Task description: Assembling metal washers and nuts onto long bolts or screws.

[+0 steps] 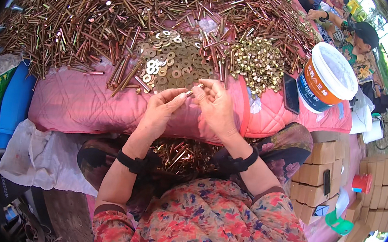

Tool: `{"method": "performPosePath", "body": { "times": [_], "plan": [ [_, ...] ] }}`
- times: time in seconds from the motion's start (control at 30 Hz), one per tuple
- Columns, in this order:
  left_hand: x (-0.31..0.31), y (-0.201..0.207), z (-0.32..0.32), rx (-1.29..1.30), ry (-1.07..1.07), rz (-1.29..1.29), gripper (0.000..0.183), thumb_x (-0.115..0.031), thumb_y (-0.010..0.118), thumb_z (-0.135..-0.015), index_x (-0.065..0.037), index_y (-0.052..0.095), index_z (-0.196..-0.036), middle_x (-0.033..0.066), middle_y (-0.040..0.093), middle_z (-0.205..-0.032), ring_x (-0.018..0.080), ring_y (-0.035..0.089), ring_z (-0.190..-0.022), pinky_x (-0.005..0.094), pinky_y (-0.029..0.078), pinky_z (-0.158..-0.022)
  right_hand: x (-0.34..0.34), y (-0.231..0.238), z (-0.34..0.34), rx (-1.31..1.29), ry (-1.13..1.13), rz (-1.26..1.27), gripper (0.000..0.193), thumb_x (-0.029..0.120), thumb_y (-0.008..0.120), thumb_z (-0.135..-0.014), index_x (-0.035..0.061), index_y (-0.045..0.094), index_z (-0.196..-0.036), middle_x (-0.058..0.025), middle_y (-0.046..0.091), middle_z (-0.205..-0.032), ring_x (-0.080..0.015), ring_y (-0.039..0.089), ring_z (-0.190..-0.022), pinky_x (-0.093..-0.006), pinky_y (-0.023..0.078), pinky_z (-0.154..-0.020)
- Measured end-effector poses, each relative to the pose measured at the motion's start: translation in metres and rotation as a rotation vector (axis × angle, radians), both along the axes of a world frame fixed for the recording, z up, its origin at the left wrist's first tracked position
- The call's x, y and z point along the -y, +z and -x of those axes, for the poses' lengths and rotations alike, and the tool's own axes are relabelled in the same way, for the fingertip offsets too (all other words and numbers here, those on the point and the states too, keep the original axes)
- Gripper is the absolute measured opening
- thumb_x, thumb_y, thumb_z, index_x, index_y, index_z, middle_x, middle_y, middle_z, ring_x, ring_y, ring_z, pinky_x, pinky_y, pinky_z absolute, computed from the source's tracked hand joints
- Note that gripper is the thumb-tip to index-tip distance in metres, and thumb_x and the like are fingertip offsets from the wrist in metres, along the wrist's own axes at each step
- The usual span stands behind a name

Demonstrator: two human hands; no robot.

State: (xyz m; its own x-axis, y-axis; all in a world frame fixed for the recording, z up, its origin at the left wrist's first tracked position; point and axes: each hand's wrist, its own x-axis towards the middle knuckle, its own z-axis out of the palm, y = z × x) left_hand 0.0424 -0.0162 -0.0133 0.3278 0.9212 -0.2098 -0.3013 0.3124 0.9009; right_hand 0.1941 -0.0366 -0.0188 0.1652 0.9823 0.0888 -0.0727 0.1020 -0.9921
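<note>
My left hand (pixel 161 110) and my right hand (pixel 216 108) meet above the near edge of the padded pink cloth (pixel 86 101). Between their pinched fingertips is a slim metal bolt (pixel 194 90), partly covered by the fingers. Just beyond my hands lies a heap of flat washers (pixel 177 61), some silvery and most dull brass-coloured. To its right is a pile of small yellowish nuts (pixel 258 64). A broad mass of coppery bolts (pixel 106 10) spreads across the far side. More loose bolts (pixel 183 155) lie below the cloth's edge, between my legs.
A dark phone (pixel 291 94) and a white bucket (pixel 325 78) with an orange and blue label stand right of the nuts. Cardboard boxes (pixel 314 182) are stacked at the right. A white sack (pixel 48 159) and blue container (pixel 14 100) sit left. Other people (pixel 363 44) sit far right.
</note>
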Motion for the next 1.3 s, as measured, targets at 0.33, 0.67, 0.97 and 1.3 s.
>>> {"method": "performPosePath", "body": {
  "times": [0.33,0.67,0.97,1.3],
  "plan": [
    [-0.013,-0.005,0.003,0.111,0.032,0.108,0.013,-0.008,0.062,-0.084,0.000,0.062,-0.093,0.0018,0.058,-0.075,0.0018,0.042,-0.053,0.0142,0.028,-0.042,-0.054,-0.027,-0.109,1.256,-0.329,-0.009,0.015,0.015,0.062,-0.076,0.0031,0.060,-0.085,-0.0185,0.061,-0.085,-0.0367,0.060,-0.080,-0.0432,0.048,-0.071],
    [-0.012,0.007,0.007,-0.030,0.084,0.077,0.012,-0.011,0.065,-0.081,-0.008,0.058,-0.071,0.0009,0.056,-0.064,0.0004,0.033,-0.044,0.0157,0.023,-0.040,-0.037,-0.008,-0.073,0.809,-0.268,-0.075,0.015,0.006,0.060,-0.081,0.0003,0.054,-0.094,-0.0137,0.061,-0.086,-0.0264,0.062,-0.071,-0.0344,0.049,-0.066],
    [-0.012,0.008,0.016,0.060,0.127,0.098,0.010,-0.009,0.067,-0.075,-0.007,0.059,-0.070,0.0049,0.062,-0.066,0.0006,0.036,-0.043,0.0159,0.021,-0.039,-0.015,0.019,-0.024,-0.001,0.201,-0.076,0.018,0.003,0.056,-0.087,0.0008,0.061,-0.104,-0.0011,0.060,-0.085,-0.0073,0.057,-0.076,-0.0212,0.047,-0.068],
    [-0.010,0.020,0.022,-0.007,0.110,0.072,0.007,-0.009,0.066,-0.074,-0.003,0.064,-0.075,0.0048,0.063,-0.068,0.0027,0.046,-0.052,0.0159,0.030,-0.047,-0.013,0.009,-0.014,0.117,0.194,-0.198,0.013,0.004,0.062,-0.083,0.0015,0.062,-0.097,-0.0024,0.061,-0.083,-0.0074,0.057,-0.074,-0.0215,0.046,-0.066]
  ]
}}
